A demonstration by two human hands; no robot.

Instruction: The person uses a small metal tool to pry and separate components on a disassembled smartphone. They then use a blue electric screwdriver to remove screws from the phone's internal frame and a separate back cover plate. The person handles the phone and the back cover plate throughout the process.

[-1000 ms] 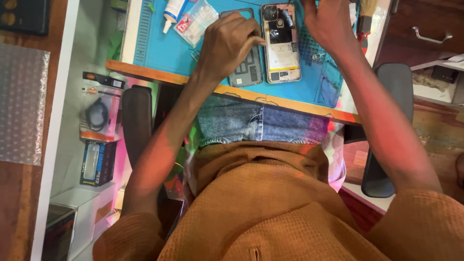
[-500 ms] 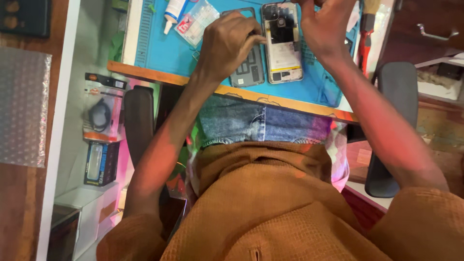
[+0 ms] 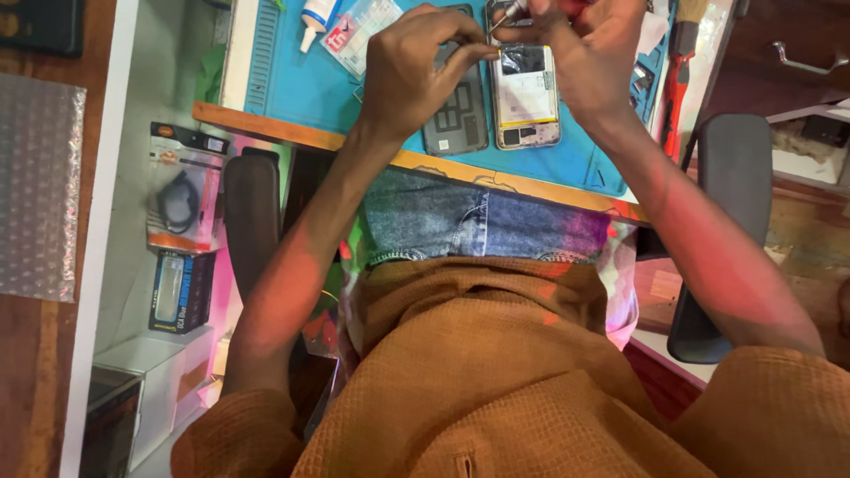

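head view looks down on an opened phone (image 3: 526, 97) lying flat on a blue work mat (image 3: 292, 84), its back removed so the pale battery and dark upper boards show. just to its left, side by side and touching or nearly so, lies a grey back cover (image 3: 458, 115) with its ribbed inner face up.

the right hand (image 3: 591, 53) hovers over the phone's top end, wrist bent down, fingers bunched narrow around a thin metal tool (image 3: 505, 15) whose tip points at the phone's upper edge; the tool runs out of the frame at the top, so i cannot tell its kind. the left hand (image 3: 414, 71) arches over the back cover, knuckles up, thumb and forefinger drawn into a tight pinch that meets the right hand's fingertips at the phone's top left corner. whether it holds a small part there i cannot tell. both forearms slope up from the lap to the mat, elbows spread wide.

farther out on the mat, a white glue bottle (image 3: 315, 15) and a clear packet (image 3: 359, 34) lie at the upper left, and a red-handled tool (image 3: 676, 84) lies along the right edge. a wooden desk edge (image 3: 266, 127) borders the mat. black chair armrests (image 3: 251, 217) flank the person's jeans and brown shirt.
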